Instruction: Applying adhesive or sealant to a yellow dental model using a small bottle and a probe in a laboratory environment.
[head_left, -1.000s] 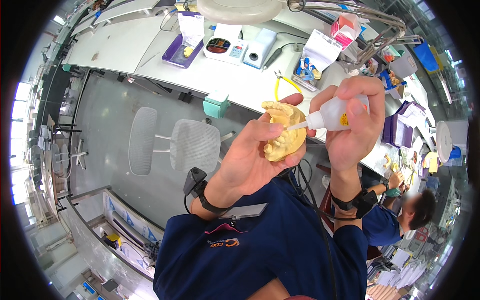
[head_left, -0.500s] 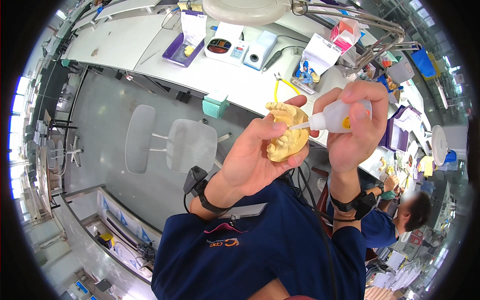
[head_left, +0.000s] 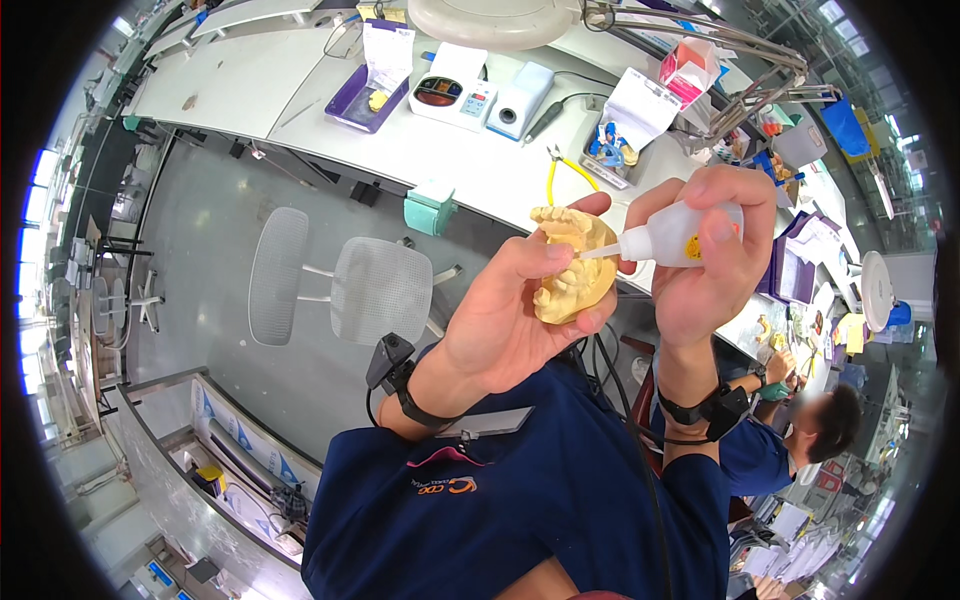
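Observation:
A yellow plaster dental model (head_left: 585, 280) rests in my left hand (head_left: 505, 315), with the fingers closed round its back and sides and the thumb over its front. Its row of teeth shows along the upper edge. My right hand (head_left: 705, 265) grips a small white squeeze bottle (head_left: 668, 236), held on its side. The bottle's thin nozzle points left and its tip meets the model close to my left thumb; whether any liquid comes out is too small to tell.
On the white bench (head_left: 330, 140) lie yellow-handled pliers (head_left: 572, 172), a purple tray (head_left: 360, 110), a white device with a display (head_left: 450, 100) and a grey box of blue pieces (head_left: 612, 150). A grey chair (head_left: 380, 290) stands left. At right a co-worker (head_left: 765, 450) sits.
Both hands, the dental model and the bottle keep nearly the same place. Only a very slight shift of the whole view shows.

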